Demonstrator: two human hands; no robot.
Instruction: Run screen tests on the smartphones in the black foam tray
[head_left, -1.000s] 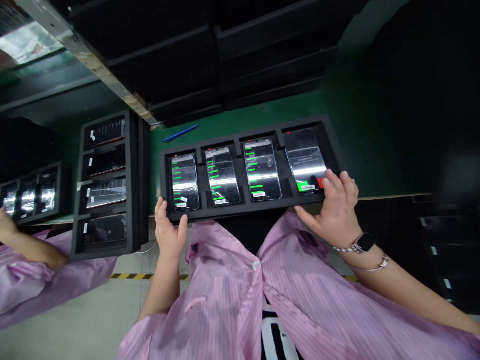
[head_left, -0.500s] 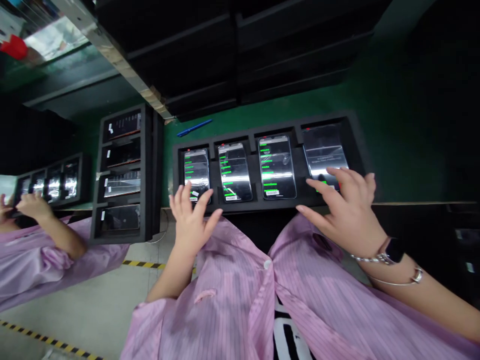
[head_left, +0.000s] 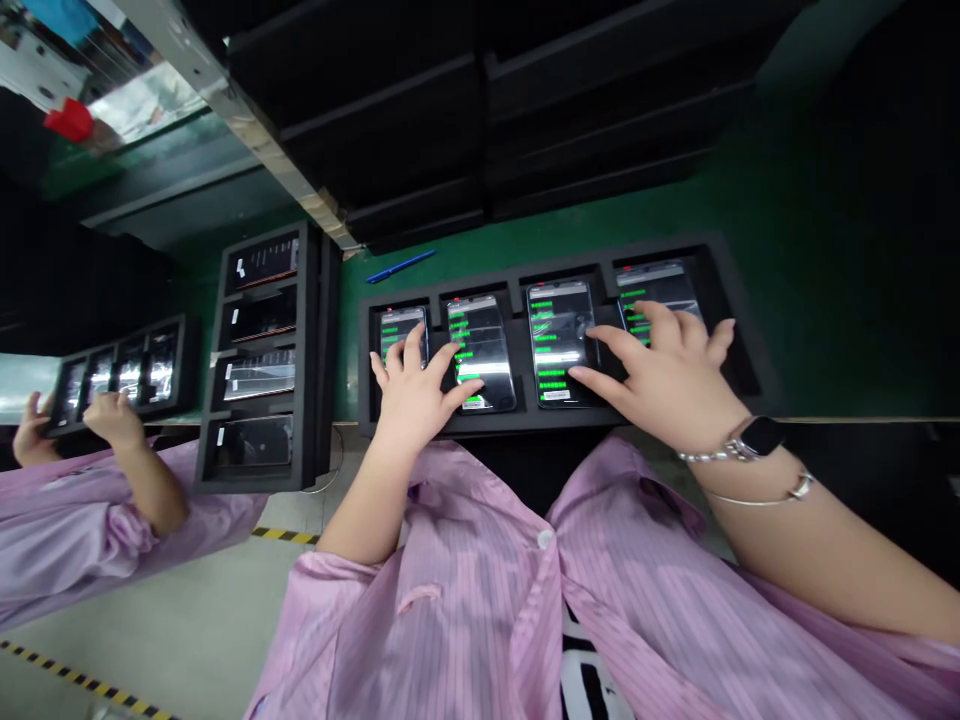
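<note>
A black foam tray (head_left: 525, 420) holds several smartphones in a row, their screens showing green lines of text. My left hand (head_left: 412, 395) spreads its fingers over the leftmost phone (head_left: 391, 328), partly covering it; its thumb reaches over the lower part of the second phone (head_left: 491, 345). Thumb and index finger of my right hand (head_left: 667, 375) are over the right side of the third phone (head_left: 551, 335). The other right fingers lie across the rightmost phone (head_left: 660, 282), hiding its lower part. Whether the fingertips touch the glass I cannot tell. Neither hand grips anything.
To the left stands a stack of black foam trays (head_left: 309, 370) with dark phones in its top one. A blue pen (head_left: 401, 266) lies behind my tray. Black boxes (head_left: 390, 130) line the back. At far left are a co-worker's hands (head_left: 116, 418) beside another phone tray (head_left: 161, 370).
My left hand has moved up and right over the first two phones. My right hand has shifted left to the third phone. The rightmost screen now shows green text lines.
</note>
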